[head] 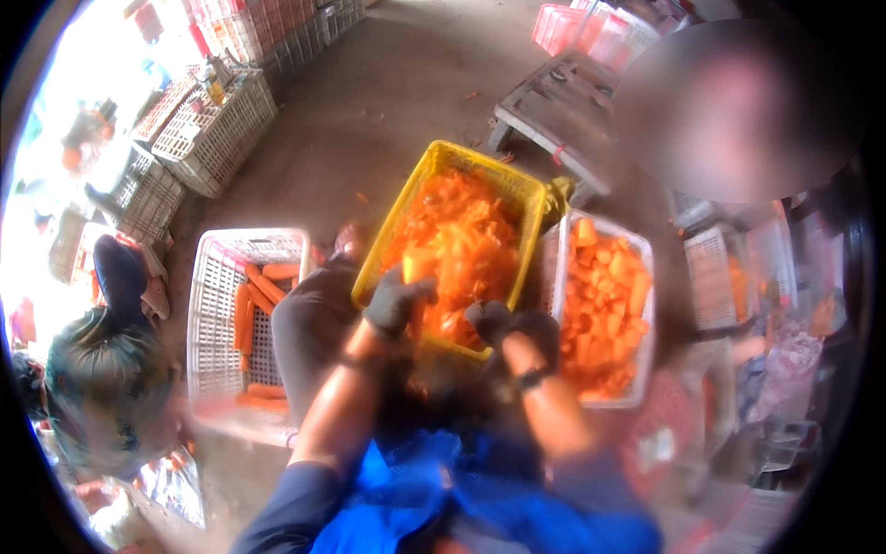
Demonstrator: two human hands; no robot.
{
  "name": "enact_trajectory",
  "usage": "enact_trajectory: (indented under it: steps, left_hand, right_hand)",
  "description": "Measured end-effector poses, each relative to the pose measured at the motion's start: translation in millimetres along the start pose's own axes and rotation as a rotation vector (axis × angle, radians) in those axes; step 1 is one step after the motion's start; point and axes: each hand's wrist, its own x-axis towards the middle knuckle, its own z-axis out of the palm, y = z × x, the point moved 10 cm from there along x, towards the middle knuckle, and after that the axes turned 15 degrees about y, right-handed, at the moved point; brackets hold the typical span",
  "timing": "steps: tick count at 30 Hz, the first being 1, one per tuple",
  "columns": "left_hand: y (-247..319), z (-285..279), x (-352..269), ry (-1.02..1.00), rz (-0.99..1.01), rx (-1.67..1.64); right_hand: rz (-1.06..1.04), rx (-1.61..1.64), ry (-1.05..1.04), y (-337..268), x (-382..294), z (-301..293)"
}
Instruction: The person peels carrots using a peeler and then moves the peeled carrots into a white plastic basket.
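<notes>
Both my hands wear dark gloves and are over the near end of a yellow plastic crate [535,208] heaped with orange carrot peelings [460,235]. My left hand [396,301] is closed around a carrot [417,264], whose thick end points up. At the crate's near right corner is my right hand [500,322], fingers curled; blur hides whether it grips a small tool. On the left, a white plastic crate [252,239] holds several whole carrots [259,291]. To the right, another white crate [647,318] is filled with cut carrot pieces [602,298].
A low wooden platform [547,111] stands beyond the yellow crate. Stacked plastic crates [214,138] are at the upper left. A person in dark green [111,388] sits at the left. More crates [713,277] and another person, blurred out, are at the right.
</notes>
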Motion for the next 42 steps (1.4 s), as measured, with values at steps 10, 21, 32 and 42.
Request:
enact_trajectory:
  steps: [10,21,32,42]
  left_hand:
    - [7,6,25,-0.068,0.180,-0.502]
    - [13,53,0,0.009,0.315,0.184]
    - [-39,167,16,-0.111,0.463,0.955]
    - [-131,302,-59,-0.645,0.367,1.385]
  right_hand:
    - [-0.045,0.414,0.961,-64,9,-74]
    - [0.164,0.642,0.721,-59,0,-98]
    - [0.559,1.267,0.898,59,-88,-114]
    - [0.815,0.902,0.662,149,-227,-83]
